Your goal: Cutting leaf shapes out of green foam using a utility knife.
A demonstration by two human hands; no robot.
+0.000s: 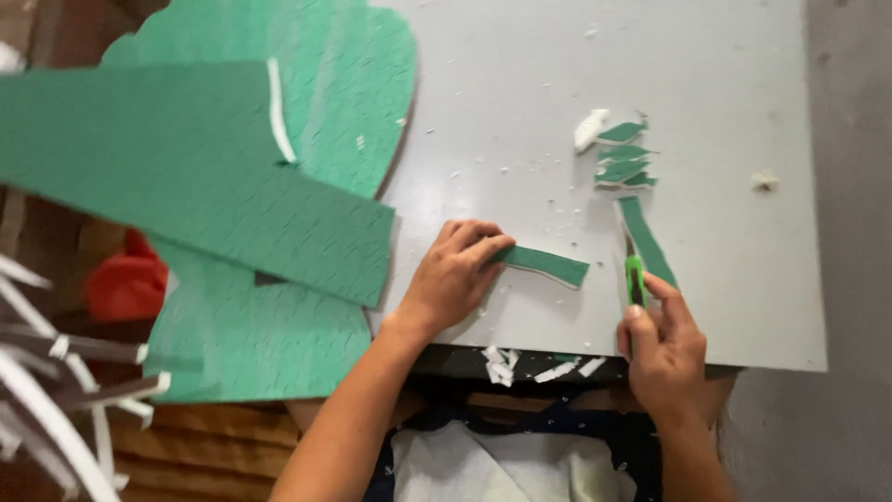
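The left hand [452, 272] pressed flat, fingers together, on one end of a short green strip [544, 264] near the table's [743, 279] front edge. The right hand [662, 349] was clamped around a green knife [635, 279], its tip beside a longer strip [646, 240]. Small green scraps [623, 158] lay farther back; large green sheets [232, 186] overhung the left edge.

Short strip [544, 264] flat on the bench [520, 84] under the left fingers [478, 246]; cutter [636, 280] in the right fingers [662, 290], long strip [645, 238] just beyond; small offcuts [623, 160] farther back; big sheets [195, 177] left of both
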